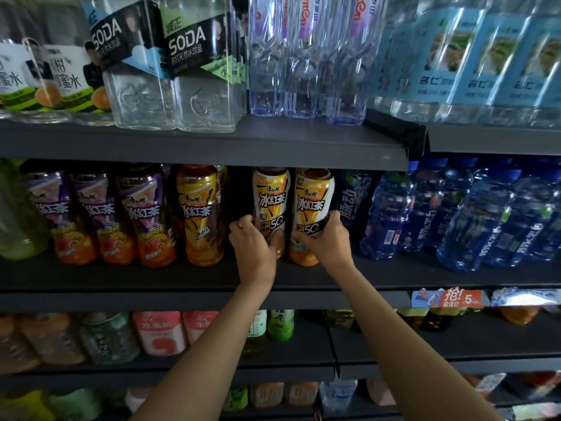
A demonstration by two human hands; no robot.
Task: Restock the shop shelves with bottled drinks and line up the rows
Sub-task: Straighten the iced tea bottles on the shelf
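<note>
Two iced-tea bottles with white and yellow labels stand side by side on the middle shelf [379, 275]. My left hand [253, 241] grips the lower part of the left bottle [271, 199]. My right hand [326, 238] grips the lower part of the right bottle [314, 199]. Both bottles are upright and nearly touch. To their left stands a yellow iced-tea bottle [202, 214], with a dark gap between it and the left bottle. Their caps are hidden by the shelf above.
Purple-labelled tea bottles [145, 217] fill the middle shelf's left, blue drink bottles [473, 220] its right. The upper shelf [273, 141] carries soda water bottles [170, 71] and clear water bottles [306, 56]. Lower shelves hold pink, green and orange bottles.
</note>
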